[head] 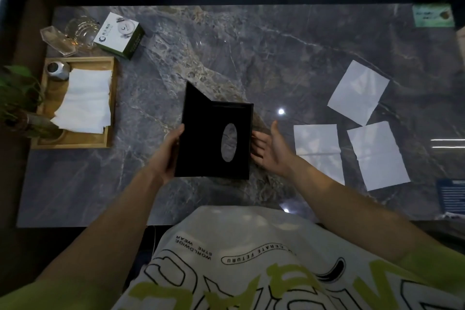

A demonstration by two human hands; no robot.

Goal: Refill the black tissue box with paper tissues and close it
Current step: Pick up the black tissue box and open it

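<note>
The black tissue box is held over the middle of the marble table, open, its inside facing me with the oval slot showing the table through it. A flap stands up at its far left corner. My left hand grips the box's left edge. At the right side, my right hand is spread open, palm towards the box, fingertips at or just behind its edge. Three white paper tissues lie flat on the table to the right: one far, one near my right hand, one beside it.
A wooden tray at the left holds a stack of white tissues and a small metal pot. Behind it are glassware and a white-green carton. A plant stands at the far left. A green card lies far right.
</note>
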